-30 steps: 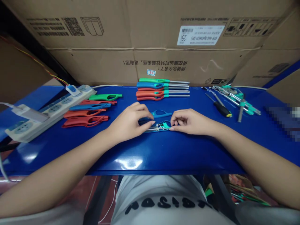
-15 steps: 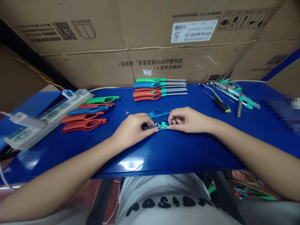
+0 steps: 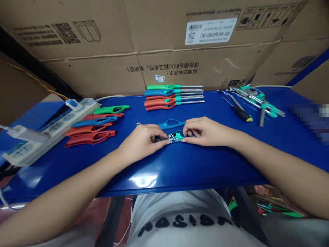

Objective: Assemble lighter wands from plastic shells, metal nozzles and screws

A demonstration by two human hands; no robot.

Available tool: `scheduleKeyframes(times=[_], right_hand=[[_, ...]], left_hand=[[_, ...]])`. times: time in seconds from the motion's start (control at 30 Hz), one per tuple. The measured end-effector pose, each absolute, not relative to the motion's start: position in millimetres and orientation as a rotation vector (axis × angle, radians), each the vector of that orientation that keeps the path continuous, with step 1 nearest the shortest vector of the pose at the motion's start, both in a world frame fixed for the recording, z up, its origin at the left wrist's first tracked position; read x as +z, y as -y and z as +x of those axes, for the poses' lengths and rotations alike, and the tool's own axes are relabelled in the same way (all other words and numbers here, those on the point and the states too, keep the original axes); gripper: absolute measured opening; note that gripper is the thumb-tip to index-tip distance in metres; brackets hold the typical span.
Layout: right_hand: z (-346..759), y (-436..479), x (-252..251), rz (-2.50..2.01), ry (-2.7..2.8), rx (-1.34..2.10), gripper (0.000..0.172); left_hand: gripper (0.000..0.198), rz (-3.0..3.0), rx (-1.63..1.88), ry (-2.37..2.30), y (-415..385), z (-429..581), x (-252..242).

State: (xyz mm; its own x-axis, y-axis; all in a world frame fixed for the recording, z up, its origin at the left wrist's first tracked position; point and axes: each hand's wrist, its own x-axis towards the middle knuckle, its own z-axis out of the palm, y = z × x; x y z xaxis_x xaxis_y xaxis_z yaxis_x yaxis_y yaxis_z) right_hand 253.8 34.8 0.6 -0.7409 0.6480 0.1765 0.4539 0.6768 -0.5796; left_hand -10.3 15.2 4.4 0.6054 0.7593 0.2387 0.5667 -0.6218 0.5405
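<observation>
A partly assembled lighter (image 3: 177, 137) lies between my hands at the middle of the table, its green trigger, white wire and inner parts exposed. My left hand (image 3: 144, 141) pinches its left end between thumb and fingers. On its right end my right hand (image 3: 204, 132) is closed, thumb near the green trigger and fingers curled; those fingers hide part of the lighter. Just behind them lies a blue handle shell half (image 3: 171, 124), apart from the lighter. Several small screws (image 3: 138, 124) sit beyond my left hand.
Finished long lighters (image 3: 160, 103) are stacked by the cardboard (image 3: 164, 58). Coloured handle shells (image 3: 89, 139) lie left, beside a power strip (image 3: 55, 125). At right are a screwdriver (image 3: 241, 113) and a pile of metal rods with green parts (image 3: 262, 103).
The view has shifted slightly. Both hands keep their hold on the lighter, and my right fingers have curled a little further over its right end.
</observation>
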Motion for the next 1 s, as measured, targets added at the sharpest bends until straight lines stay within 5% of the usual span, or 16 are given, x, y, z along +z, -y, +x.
scheduleKeyframes(times=[1.0], right_hand=[[251.9,-33.3,-0.3,-0.828,2.562,0.663,0.012]], left_hand=[[0.014,2.408,0.671,-1.236,-6.2,-1.4,2.5]])
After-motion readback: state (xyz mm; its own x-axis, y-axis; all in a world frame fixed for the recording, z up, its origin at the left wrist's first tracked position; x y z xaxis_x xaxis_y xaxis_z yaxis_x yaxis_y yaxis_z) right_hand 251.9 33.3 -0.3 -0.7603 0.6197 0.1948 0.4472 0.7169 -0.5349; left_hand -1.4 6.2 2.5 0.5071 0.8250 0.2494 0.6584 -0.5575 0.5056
